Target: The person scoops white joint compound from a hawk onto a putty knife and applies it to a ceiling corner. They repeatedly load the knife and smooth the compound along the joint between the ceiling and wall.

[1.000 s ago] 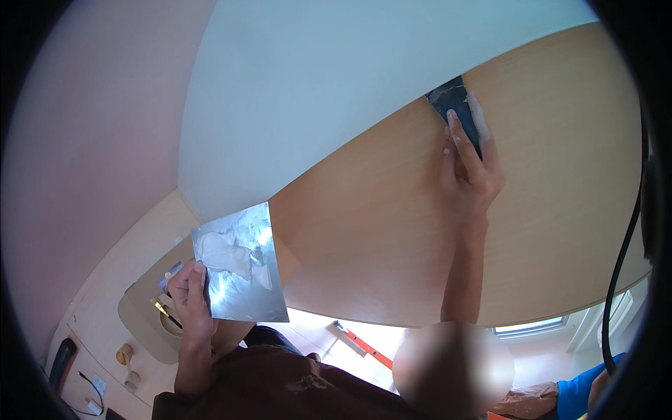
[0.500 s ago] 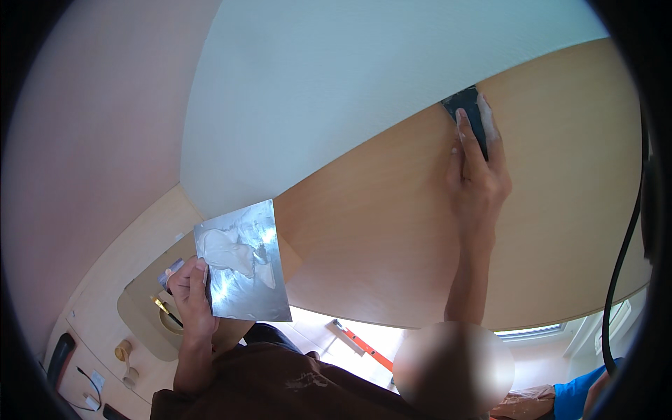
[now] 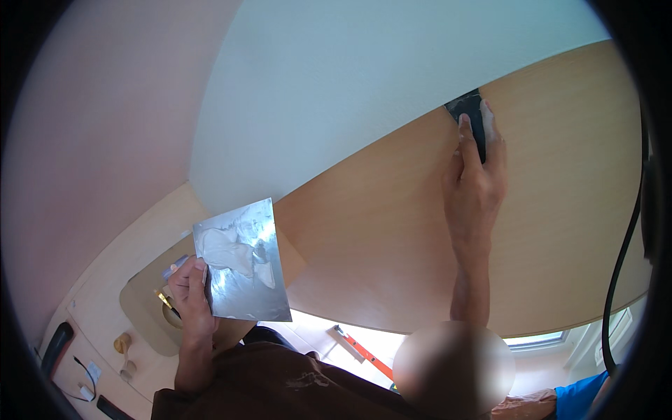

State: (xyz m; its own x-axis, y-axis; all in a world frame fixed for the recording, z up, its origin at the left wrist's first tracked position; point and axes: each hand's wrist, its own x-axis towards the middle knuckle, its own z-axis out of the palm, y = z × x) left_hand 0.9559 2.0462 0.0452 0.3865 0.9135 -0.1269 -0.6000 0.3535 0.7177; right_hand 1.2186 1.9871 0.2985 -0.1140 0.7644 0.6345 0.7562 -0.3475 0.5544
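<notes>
My left hand (image 3: 192,297) grips a thin square metal plate (image 3: 245,301) by its left edge. A mound of white putty (image 3: 227,253) and a smaller smear lie on the plate's shiny face. Up and to the right, my right hand (image 3: 477,185) is wrapped around a dark putty knife (image 3: 467,106), with two fingers stretched along it. The knife's wide end meets the seam where the light wood panel (image 3: 371,231) borders the pale wall surface (image 3: 336,84). White residue coats one finger of that hand.
Below left, a brush (image 3: 166,301) rests by a round container in a beige recess (image 3: 140,304). Nearby are a wooden-looking round piece (image 3: 122,341) and a black-and-red tool (image 3: 57,348). A black cable (image 3: 623,259) hangs at right; an orange level (image 3: 369,357) lies below the panel.
The view has shifted slightly. My right wrist has swung a little to the left while the putty knife stays at the seam. My left hand holds the plate almost unmoved.
</notes>
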